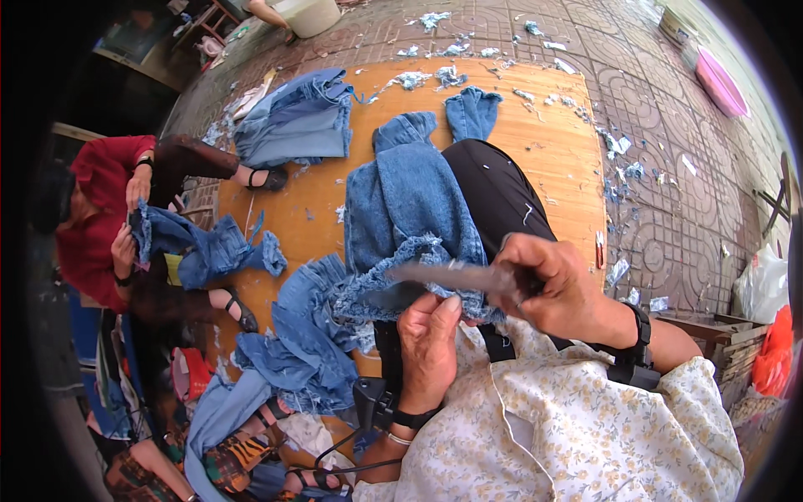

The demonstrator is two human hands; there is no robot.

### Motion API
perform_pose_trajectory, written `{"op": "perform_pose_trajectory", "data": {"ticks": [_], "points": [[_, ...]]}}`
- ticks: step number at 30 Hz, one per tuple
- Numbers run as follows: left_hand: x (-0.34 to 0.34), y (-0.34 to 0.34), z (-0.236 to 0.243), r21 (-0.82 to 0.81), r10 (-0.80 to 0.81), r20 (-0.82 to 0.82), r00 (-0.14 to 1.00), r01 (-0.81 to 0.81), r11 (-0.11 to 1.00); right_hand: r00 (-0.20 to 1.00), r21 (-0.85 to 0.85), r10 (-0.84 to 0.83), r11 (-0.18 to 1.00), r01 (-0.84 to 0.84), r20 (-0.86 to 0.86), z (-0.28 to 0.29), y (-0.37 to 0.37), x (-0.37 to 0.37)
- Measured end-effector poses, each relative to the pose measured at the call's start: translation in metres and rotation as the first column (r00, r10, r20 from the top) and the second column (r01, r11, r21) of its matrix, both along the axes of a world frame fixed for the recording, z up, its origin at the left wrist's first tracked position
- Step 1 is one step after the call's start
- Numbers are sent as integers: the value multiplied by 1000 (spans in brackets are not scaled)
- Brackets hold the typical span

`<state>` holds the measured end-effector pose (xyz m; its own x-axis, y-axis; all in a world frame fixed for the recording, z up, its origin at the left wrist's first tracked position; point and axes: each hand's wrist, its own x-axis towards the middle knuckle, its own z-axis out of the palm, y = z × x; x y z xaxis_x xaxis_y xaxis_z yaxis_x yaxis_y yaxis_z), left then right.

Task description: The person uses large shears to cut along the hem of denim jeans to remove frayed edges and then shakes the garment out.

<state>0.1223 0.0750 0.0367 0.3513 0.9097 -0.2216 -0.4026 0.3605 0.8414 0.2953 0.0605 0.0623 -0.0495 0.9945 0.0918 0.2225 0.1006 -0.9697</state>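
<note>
A piece of blue denim clothing (410,209) lies across my lap, over black trousers (493,167). Its near edge is a ragged, frayed opening. My left hand (428,343) pinches that edge between thumb and fingers. Just above it, my right hand (556,280) is closed round a long grey-brown blade-like tool (456,278), which points left across the frayed edge. Motion blurs the tool, so its exact kind is unclear. My left hand's fingertips are partly hidden behind the denim.
More denim (309,326) is heaped at left. Folded denim (297,117) lies farther off on an orange-brown board (552,176) strewn with scraps. A person in red (96,209) handles jeans at left; another person's arm (163,468) shows lower left. Red-handled snips (600,251) lie at the board's right edge.
</note>
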Motion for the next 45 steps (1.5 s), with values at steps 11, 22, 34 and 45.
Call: {"op": "perform_pose_trajectory", "data": {"ticks": [11,22,34,45], "points": [[4,-3,-4,0,43,193,980,-44,999,996,116,-62,992,55,64,15,-7,17],[-5,-4,-18,93,-92,226,970,73,993,992,202,-126,972,121,12,13,-9,17],[2,-9,-2,166,25,-68,997,-14,986,999,166,9,986,-3,-31,14,-8,4],[-5,-4,-6,201,-18,-10,1000,20,979,896,52,96,990,-131,433,24,-15,49]]}}
